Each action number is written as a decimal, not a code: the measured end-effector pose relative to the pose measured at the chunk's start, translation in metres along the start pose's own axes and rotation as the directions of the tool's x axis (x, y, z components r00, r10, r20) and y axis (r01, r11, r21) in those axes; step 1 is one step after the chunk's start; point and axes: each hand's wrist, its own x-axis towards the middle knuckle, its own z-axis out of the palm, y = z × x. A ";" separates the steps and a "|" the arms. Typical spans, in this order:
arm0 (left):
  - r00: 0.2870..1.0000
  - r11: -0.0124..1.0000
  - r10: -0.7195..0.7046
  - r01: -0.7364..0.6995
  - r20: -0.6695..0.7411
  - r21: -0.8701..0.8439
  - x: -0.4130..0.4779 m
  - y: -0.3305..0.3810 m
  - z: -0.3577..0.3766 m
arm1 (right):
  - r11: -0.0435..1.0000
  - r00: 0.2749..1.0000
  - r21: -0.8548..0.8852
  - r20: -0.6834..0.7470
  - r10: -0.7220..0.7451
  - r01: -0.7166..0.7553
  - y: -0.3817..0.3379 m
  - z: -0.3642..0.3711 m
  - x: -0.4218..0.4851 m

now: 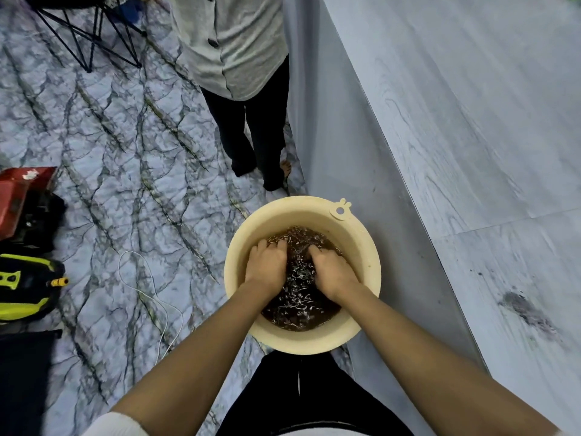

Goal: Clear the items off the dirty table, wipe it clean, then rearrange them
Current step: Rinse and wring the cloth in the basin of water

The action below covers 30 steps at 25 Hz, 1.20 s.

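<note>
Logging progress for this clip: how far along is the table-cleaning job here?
Looks done: clearing; the grey stone-look table shows only a dark smudge. In hand: left hand and right hand sunk in dark water in the round cream plastic basin; any cloth is hidden. Left: wiping that smudge, then rearranging.

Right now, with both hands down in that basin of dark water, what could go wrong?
1. The dark water ripples around the left hand and right hand; it could slop over the basin onto the floor.
2. A white cable lies on the floor nearby; spilled water might reach it.
3. Another person's feet stand close to the basin; a step could knock it.
</note>
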 end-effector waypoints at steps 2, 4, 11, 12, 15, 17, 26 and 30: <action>0.997 0.998 0.026 -0.030 0.074 0.052 0.001 -0.001 -0.005 | 0.998 0.999 -0.065 0.035 0.014 -0.012 -0.002 -0.002 0.000; 0.985 0.995 0.103 -0.100 0.139 -0.025 0.001 -0.006 -0.010 | 0.994 0.995 -0.107 0.102 -0.003 0.014 -0.005 -0.005 0.001; 0.968 0.710 0.212 -0.056 0.137 -0.702 -0.005 -0.029 -0.050 | 0.953 0.964 0.301 0.245 -0.104 0.026 -0.006 -0.017 -0.002; 0.972 0.692 0.198 -0.045 0.129 -0.720 -0.007 -0.031 -0.055 | 0.950 0.958 0.313 0.269 -0.095 0.006 -0.006 -0.021 -0.004; 0.983 0.662 0.155 -0.031 0.095 -0.749 -0.012 -0.030 -0.062 | 0.950 0.944 0.310 0.319 -0.084 -0.021 -0.005 -0.034 -0.008; 0.993 0.575 0.111 -0.030 0.041 -0.818 -0.019 -0.026 -0.062 | 0.923 0.946 0.382 0.315 -0.077 -0.052 -0.002 -0.040 -0.011; 0.877 -0.558 0.383 0.471 0.291 -0.683 -0.039 0.006 -0.031 | -0.114 0.817 0.842 0.466 -0.339 -0.528 -0.012 -0.046 -0.035; 0.925 -0.730 0.374 0.339 0.068 -0.593 -0.027 0.024 -0.019 | -0.198 0.775 0.779 0.493 -0.395 -0.596 -0.017 -0.035 -0.041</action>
